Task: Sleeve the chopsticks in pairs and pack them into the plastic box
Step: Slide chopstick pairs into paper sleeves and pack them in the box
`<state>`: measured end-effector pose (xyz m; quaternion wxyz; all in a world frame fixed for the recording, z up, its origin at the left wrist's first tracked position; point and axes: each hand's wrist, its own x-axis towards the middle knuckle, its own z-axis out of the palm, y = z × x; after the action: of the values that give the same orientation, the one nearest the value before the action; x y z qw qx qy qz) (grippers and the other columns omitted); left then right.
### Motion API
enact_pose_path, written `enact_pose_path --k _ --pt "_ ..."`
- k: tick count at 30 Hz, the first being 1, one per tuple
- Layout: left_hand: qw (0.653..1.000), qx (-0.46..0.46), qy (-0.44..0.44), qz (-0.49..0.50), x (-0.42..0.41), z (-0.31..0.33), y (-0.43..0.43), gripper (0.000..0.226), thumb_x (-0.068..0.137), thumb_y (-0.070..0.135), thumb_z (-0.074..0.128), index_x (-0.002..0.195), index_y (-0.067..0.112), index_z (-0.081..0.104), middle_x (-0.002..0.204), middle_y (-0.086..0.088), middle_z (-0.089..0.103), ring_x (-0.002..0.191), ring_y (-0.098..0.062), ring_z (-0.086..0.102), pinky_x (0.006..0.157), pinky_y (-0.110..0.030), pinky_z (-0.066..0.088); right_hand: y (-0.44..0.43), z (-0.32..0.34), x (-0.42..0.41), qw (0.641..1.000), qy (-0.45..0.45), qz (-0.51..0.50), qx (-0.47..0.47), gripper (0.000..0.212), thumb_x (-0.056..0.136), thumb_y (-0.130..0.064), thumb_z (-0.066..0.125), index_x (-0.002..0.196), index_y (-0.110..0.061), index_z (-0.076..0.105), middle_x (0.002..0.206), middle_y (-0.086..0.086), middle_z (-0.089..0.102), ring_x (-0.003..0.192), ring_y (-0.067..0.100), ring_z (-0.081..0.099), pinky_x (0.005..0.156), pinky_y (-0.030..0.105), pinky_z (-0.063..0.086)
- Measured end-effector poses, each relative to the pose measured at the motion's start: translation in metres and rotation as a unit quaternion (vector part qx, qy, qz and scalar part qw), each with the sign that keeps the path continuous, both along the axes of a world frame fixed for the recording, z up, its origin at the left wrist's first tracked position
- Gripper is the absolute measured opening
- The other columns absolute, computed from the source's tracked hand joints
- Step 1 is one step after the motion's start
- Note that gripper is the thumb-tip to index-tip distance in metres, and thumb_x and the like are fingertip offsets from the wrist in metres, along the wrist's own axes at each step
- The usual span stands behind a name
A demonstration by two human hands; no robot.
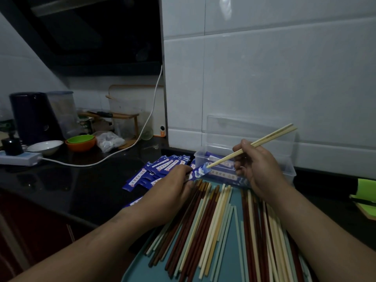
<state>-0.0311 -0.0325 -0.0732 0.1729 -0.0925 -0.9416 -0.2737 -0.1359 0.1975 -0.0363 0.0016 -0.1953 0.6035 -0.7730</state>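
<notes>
My right hand (256,163) grips a pair of pale wooden chopsticks (270,137), their tips at the mouth of a blue paper sleeve (200,171). My left hand (173,188) pinches that sleeve at its near end. Behind them stands a clear plastic box (289,169) with sleeved pairs lying inside and its lid raised against the wall. Several loose chopsticks (213,224) in red-brown, cream and pale green lie on a teal tray (230,267) below my hands. A pile of empty blue sleeves (160,167) lies on the black counter to the left.
The white tiled wall rises right behind the box. At far left are a white bowl (45,146), orange and green bowls (80,142), a power strip (19,158) with a white cable, and a dark appliance (34,117). A green item (366,192) lies at right.
</notes>
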Motion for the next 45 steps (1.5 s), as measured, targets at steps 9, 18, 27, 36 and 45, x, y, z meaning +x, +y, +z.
enact_pose_path --k 9,18,27,36,45 --pt "0.997 0.070 0.026 -0.024 -0.013 0.018 0.031 0.016 0.110 0.036 0.046 0.117 0.029 0.058 0.104 0.010 0.059 0.094 -0.002 0.055 0.079 -0.031 0.047 -0.012 -0.010 0.013 0.978 0.053 0.122 0.164 0.033 0.104 -0.040 0.055 0.118 -0.022 0.079 0.072 0.001 0.051 0.058 0.011 0.047 0.052 0.025 0.038" --pt "0.994 0.108 -0.014 -0.024 -0.010 0.019 0.022 0.016 0.110 0.038 0.047 0.108 0.029 0.060 0.101 0.005 0.063 0.093 -0.009 0.059 0.082 -0.039 0.052 -0.004 0.001 0.007 1.000 0.008 0.012 0.012 0.037 0.111 -0.035 0.044 0.100 -0.007 0.066 0.068 0.007 0.057 0.053 0.018 0.047 0.044 0.028 0.036" --pt "0.997 0.081 -0.001 -0.019 -0.012 0.021 0.021 0.014 0.110 0.038 0.047 0.107 0.030 0.059 0.102 0.006 0.061 0.093 -0.011 0.058 0.084 -0.043 0.052 -0.004 0.006 0.009 0.993 0.056 -0.083 0.065 0.027 0.109 -0.030 0.047 0.105 -0.011 0.065 0.071 0.011 0.062 0.051 0.019 0.053 0.043 0.027 0.041" --pt "0.998 0.051 0.018 -0.023 -0.013 0.022 0.027 0.018 0.107 0.045 0.050 0.117 0.032 0.058 0.108 0.009 0.057 0.096 -0.006 0.056 0.083 -0.034 0.052 -0.006 0.006 0.017 0.989 0.063 -0.066 0.117 0.028 0.110 -0.028 0.043 0.109 -0.010 0.064 0.072 0.006 0.059 0.054 0.017 0.051 0.048 0.031 0.041" --pt "0.995 -0.046 0.083 0.014 -0.032 0.036 0.030 0.035 0.106 0.042 0.052 0.140 0.031 0.053 0.125 0.011 0.054 0.112 -0.007 0.051 0.103 -0.037 0.041 0.001 0.009 0.008 0.970 0.102 -0.195 0.105 0.018 0.106 -0.032 0.055 0.110 -0.016 0.060 0.082 0.007 0.070 0.067 0.022 0.071 0.058 0.034 0.057"
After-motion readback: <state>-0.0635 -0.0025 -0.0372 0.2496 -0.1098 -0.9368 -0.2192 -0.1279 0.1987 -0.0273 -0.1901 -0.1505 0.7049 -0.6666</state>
